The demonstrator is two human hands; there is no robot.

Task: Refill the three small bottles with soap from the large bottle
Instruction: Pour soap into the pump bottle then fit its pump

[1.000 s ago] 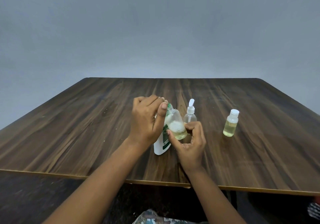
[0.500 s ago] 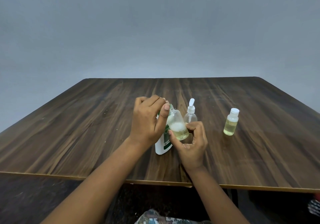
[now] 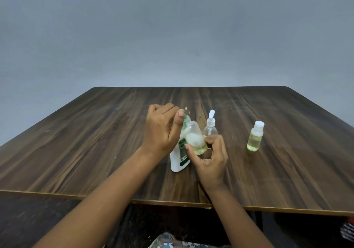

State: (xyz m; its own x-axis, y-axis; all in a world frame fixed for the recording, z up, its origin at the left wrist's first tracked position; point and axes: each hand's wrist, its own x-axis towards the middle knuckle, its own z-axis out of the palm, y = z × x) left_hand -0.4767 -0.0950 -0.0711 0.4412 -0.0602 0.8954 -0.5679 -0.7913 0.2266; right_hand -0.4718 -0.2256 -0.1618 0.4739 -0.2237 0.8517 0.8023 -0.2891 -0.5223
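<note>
While the right hand (image 3: pixel 210 161) pinches the base of the small clear bottle (image 3: pixel 195 138) at frame centre, its long axis tilts up-left, neck touching the curled left hand (image 3: pixel 162 131), whose hold cannot be determined.

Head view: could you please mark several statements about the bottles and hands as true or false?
1. The right hand holds the clear bottle near its base. True.
2. The left hand is at the clear bottle's neck. True.
3. The capped bottle holds yellowish liquid. True.
4. The capped bottle is in the left hand. False: it stands on the table, right of both hands.
5. The pump bottle lies on its side. False: it stands upright.
</note>
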